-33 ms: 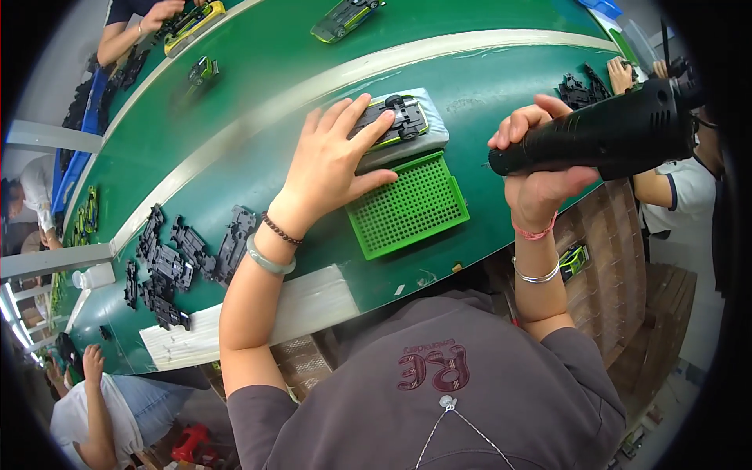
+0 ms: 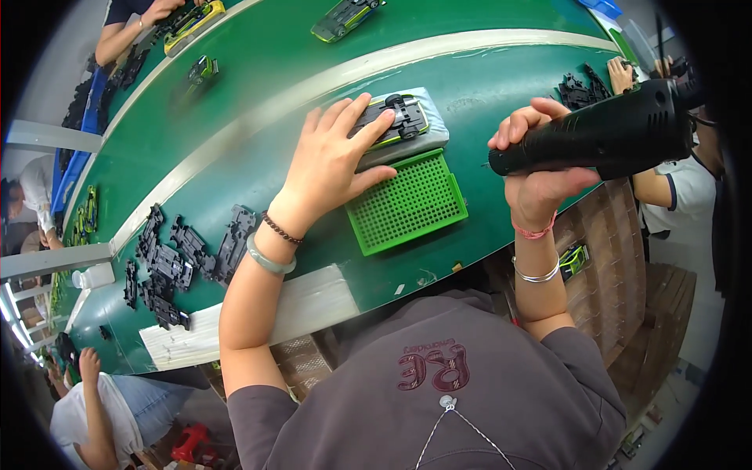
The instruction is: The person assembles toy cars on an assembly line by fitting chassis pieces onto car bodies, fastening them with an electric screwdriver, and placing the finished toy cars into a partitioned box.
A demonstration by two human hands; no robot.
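On my remote feed, black chassis parts (image 2: 167, 266) lie heaped; my left hand (image 2: 325, 160), splayed rather than clenched, presses the upturned toy car (image 2: 406, 117) on its padded block (image 2: 435, 133), likely steadying it; my right hand (image 2: 536, 192) wraps a black power screwdriver (image 2: 603, 133), tip apart from the car.

A shiny green and black toy car (image 2: 345, 19) lay at 12 o'clock. At 10 o'clock sat a long blue plastic bin (image 2: 97, 104) with black parts (image 2: 77, 106). A small white plastic tub (image 2: 94, 276) was near 9 o'clock, and a bright red thing (image 2: 193, 445) was at 7 o'clock.
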